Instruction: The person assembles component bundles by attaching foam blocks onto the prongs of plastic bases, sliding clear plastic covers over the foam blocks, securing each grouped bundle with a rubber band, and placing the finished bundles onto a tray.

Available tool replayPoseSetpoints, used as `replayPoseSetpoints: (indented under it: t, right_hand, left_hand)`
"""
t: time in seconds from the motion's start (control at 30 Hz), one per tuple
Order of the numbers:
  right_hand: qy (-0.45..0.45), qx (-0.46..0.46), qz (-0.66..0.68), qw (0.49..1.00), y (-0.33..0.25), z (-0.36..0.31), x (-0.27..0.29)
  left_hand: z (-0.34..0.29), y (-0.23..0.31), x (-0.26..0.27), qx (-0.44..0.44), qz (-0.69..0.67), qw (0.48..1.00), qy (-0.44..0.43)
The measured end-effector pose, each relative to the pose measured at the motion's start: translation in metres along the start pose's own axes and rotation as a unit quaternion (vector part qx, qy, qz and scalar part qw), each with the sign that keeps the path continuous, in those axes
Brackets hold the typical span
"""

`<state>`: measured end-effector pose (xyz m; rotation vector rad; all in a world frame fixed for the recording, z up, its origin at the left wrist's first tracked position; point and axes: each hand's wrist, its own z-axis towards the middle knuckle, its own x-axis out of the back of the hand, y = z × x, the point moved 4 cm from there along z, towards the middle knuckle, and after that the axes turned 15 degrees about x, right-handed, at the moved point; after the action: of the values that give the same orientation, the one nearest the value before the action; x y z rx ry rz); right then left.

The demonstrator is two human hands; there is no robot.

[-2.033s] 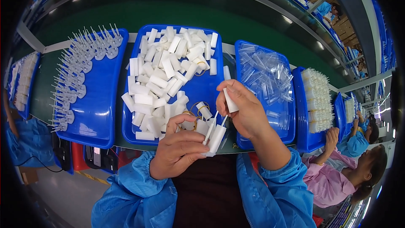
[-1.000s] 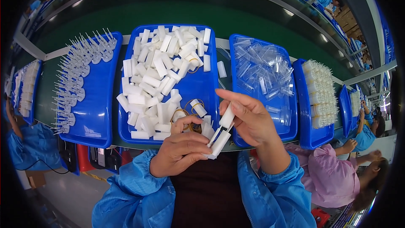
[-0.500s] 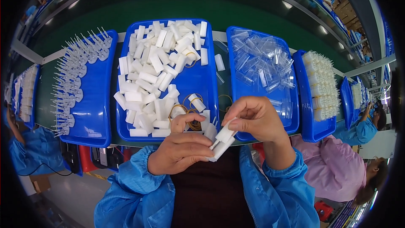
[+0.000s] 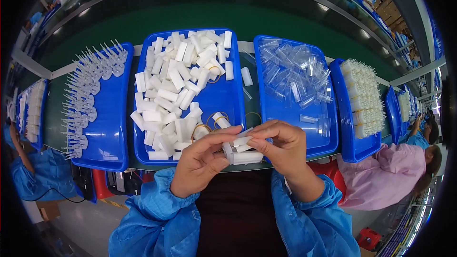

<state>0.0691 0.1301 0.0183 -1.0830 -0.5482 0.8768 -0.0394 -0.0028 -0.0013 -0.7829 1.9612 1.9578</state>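
Note:
In front of my chest, just past the near edge of the work surface, both hands meet around a small bundle of white oblong pieces [image 4: 246, 157]. My left hand [image 4: 200, 161] is closed on its left end, where a translucent end cap [image 4: 228, 152] shows by the fingers. With thumb and fingertips my right hand [image 4: 283, 148] pinches a white piece [image 4: 243, 142] lying along the top of the bundle. My fingers partly hide how the pieces join. Just beyond my hands stands a blue tray [image 4: 214, 96] heaped with similar white blocks [image 4: 167, 88] and some rubber bands [image 4: 202, 127].
Left, a blue tray [image 4: 107, 126] holds rows of translucent parts with upright pins [image 4: 85, 97]. Right, another tray [image 4: 281, 128] holds clear plastic sleeves [image 4: 295, 74]. Farther right stands a tray of bundled white pieces [image 4: 362, 97]. A loose white block [image 4: 246, 76] lies between trays. Co-workers sit on both sides.
The bundle has turned from slanting to nearly level, and its end cap has come into view. My left fingers have shifted over its left end. The person in pink at right has moved.

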Motion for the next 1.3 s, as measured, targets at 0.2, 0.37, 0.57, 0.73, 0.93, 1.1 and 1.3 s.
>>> replayPoseSetpoints:
  t: [0.2,0.37,0.57,0.73,0.93,1.1,1.3]
  right_hand:
    - [0.021,-0.043,0.026,0.999,-0.012,0.0,0.012]
    - [-0.008,-0.088,0.058,0.994,-0.003,-0.011,0.025]
    - [0.018,-0.017,0.001,1.0,-0.004,-0.018,0.029]
    - [-0.021,0.084,-0.091,0.992,-0.021,-0.019,0.029]
    - [-0.013,0.111,-0.108,0.988,-0.023,-0.038,0.028]
    - [0.009,0.139,-0.226,0.964,-0.031,-0.04,0.059]
    - [-0.002,0.096,-0.591,0.801,-0.008,-0.018,0.13]
  left_hand:
    - [0.003,0.002,-0.002,0.033,0.107,0.993,0.047]
    - [0.009,0.0,-0.011,0.031,0.172,0.983,0.055]
    - [0.018,0.003,-0.018,-0.001,0.278,0.96,0.04]
    - [0.028,0.0,-0.024,-0.023,0.307,0.951,0.012]
    - [0.034,-0.013,-0.034,-0.003,0.34,0.94,-0.008]
    - [0.042,-0.021,-0.039,0.019,0.304,0.952,-0.044]
    - [0.047,-0.015,-0.038,0.015,0.29,0.957,0.009]
